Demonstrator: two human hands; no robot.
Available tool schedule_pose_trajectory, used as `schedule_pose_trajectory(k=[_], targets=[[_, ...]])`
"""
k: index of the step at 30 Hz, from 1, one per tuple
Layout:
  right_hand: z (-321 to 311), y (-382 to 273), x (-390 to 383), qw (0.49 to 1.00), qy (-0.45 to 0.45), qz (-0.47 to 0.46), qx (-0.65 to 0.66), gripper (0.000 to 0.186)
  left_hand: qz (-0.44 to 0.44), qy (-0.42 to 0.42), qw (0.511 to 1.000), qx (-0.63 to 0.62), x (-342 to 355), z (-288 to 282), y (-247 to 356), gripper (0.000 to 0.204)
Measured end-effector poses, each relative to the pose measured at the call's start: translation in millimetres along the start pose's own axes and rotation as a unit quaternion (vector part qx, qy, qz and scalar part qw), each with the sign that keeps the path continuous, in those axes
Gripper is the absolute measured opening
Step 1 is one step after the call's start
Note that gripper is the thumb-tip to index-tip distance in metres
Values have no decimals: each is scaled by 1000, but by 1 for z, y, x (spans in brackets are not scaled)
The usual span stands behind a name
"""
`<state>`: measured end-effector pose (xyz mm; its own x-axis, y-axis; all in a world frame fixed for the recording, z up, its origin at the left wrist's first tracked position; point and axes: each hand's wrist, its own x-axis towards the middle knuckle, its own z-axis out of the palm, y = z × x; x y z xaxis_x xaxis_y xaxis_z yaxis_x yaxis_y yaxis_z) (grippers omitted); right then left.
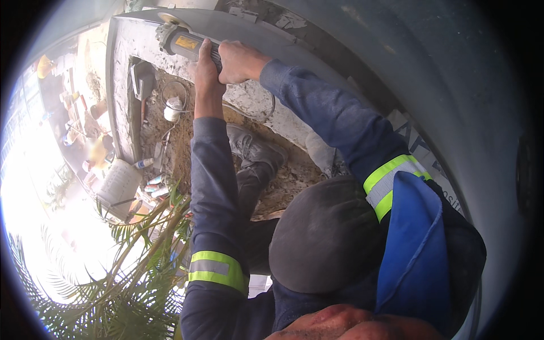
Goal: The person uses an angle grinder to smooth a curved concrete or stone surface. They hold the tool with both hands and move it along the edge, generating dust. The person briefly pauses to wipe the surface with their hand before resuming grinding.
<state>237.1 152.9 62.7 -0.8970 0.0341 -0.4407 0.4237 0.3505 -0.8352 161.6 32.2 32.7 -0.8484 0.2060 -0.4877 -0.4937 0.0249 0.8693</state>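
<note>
Fingers of the left hand (206, 76) and right hand (241, 61) grip the grey power tool (186, 44) over the rough pale ledge (252, 99), work seemingly under way, though what is done or remaining is unclear

On the right side there is a large grey wall (464, 73), which looks smooth and bends toward the rim of the view. The ground (182, 156) near the middle is brown, rough earth. On the left the light is very strong, so this part becomes almost white. At the lower left, green palm leaves (130, 277) spread, while the wall lies in softer shade.
</note>
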Motion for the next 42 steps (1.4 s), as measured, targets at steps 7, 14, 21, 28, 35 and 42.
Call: schedule_pose_trajectory(k=[7,14,21,28,35,42], targets=[[0,-1,1,1000,10,11,1,44,-4,-8,1000,-3,7,-4,-3,36],[6,1,25,1000,0,25,-7,45,11,-4,1000,4,21,-7,-3,40],[6,-3,35,999,-27,35,-10,47,-1,32,999,19,35,-14,-5,50],[12,-5,50,999,-22,24,-21,45,-16,8,1000,16,51,-24,-4,52],[9,-11,57,998,-37,40,-22,44,-46,-17,999,4,56,-26,3,49],[3,1,8,1000,-3,9,-20,46,-11,-4,1000,-11,16,-11,-11,39]])
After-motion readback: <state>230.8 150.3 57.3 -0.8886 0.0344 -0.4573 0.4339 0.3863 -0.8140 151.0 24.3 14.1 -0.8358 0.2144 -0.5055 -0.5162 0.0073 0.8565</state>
